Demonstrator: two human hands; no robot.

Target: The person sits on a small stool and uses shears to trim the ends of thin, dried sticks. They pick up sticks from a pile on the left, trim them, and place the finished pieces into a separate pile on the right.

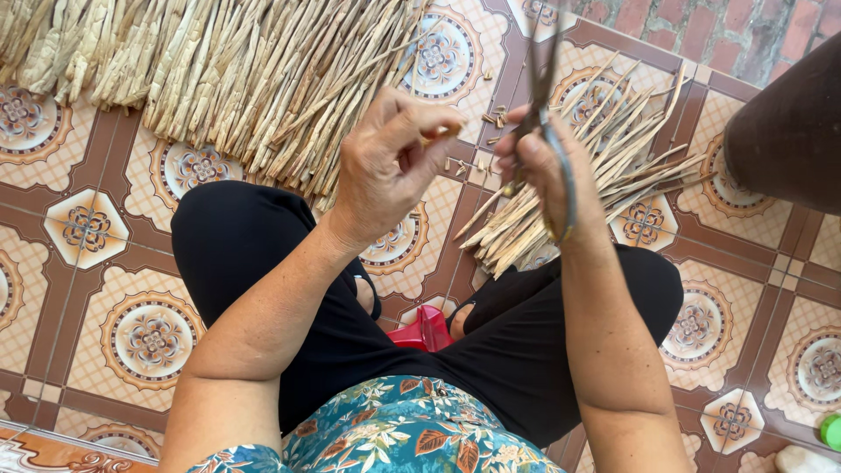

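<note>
My left hand (pixel 390 162) is raised over my knees and pinches a short tan stick piece (pixel 442 133) between thumb and fingertips. My right hand (pixel 547 166) is closed around a pair of metal scissors (pixel 541 83), whose blades point up and away from me. The two hands are close together, a few centimetres apart. Below the right hand lies a small pile of cut tan sticks (pixel 578 184) on the tiled floor. A big heap of long dried stalks (pixel 236 70) spreads across the floor ahead on the left.
I sit low in black trousers on a red stool (pixel 425 331) over a patterned tile floor (pixel 144 337). Small cut scraps (pixel 495 116) lie between the piles. A dark brown object (pixel 788 123) stands at the right edge. A green cap (pixel 830 431) shows at bottom right.
</note>
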